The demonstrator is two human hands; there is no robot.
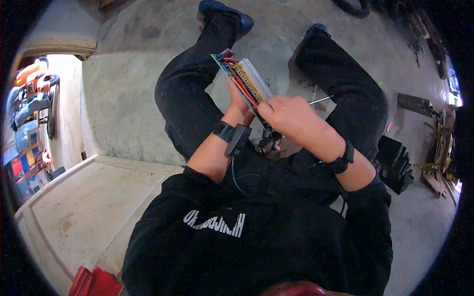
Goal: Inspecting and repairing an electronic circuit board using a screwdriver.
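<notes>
My left hand (237, 101) is closed round the underside of a long circuit board (240, 81), holding it tilted above my lap. Red wires (240, 83) run along the board beside a row of yellowish parts, and a pale metal heat sink (257, 78) flanks its right side. My right hand (291, 116) is closed at the board's near end, its fingers pressed against it. From that fist a thin metal shaft, like a screwdriver's (320, 100), sticks out to the right; its handle is hidden. Small dark parts and wires (270, 140) show below the hands.
My legs (190, 89) are spread on either side over a concrete floor (133, 98). A pale wooden panel (94, 202) lies at the left, with red cloth (94, 282) near it. Black folded pieces (393, 165) and wood scraps (434, 182) lie to the right.
</notes>
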